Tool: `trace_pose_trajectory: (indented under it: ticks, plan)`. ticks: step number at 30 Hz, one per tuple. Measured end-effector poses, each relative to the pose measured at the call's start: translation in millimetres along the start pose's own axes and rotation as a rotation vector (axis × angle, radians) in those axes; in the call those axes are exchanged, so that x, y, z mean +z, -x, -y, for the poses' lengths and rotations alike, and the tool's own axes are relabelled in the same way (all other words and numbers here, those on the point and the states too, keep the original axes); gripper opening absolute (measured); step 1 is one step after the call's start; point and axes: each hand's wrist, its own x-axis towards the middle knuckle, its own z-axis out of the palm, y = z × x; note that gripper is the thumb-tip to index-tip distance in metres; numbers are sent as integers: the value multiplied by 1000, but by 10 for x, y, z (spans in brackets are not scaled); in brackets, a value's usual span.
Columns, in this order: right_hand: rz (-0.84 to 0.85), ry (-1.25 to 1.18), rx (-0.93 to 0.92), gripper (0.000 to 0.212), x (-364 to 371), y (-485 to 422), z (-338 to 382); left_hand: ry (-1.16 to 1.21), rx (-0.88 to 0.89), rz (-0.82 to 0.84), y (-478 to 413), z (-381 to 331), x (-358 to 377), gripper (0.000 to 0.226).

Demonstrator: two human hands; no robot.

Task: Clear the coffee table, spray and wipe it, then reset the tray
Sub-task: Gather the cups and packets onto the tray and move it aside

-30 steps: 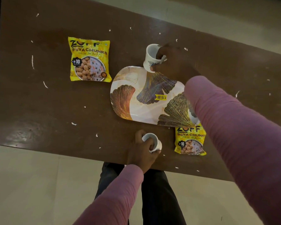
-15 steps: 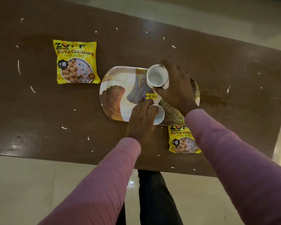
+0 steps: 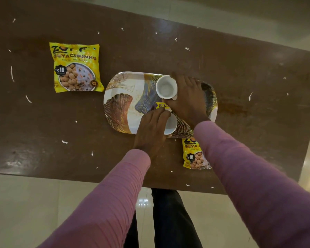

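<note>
A white tray with gold leaf patterns lies on the brown coffee table. Two white cups stand upright on it. My right hand grips the far cup from its right side. My left hand grips the near cup at the tray's front edge, covering its left half. One yellow soya chunks packet lies left of the tray. A second packet lies just in front of the tray, partly hidden by my right sleeve.
Small white paper scraps are scattered over the tabletop. A darker stain marks the wood right of the tray. The table's front edge runs just under my forearms, with pale floor tiles and my legs below.
A second ago the cups were off the tray, one behind it and one at the table's front edge. Both hands brought them onto the tray, where they now stand.
</note>
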Motion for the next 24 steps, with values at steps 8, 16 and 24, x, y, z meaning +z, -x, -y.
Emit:
trace_pose_trajectory:
  ticks: [8,16,24]
  plan:
    - [62,-105,75,82,-32,37,23,-1,-15,11,46,53,-62,102]
    - [-100,-382,606,72,-377,844,-295,-42,-263,-210,437,537,-537,51]
    - [25,-533,1040,29,-308,1677,-499,-94,-684,-372,41,1452,-1209,58]
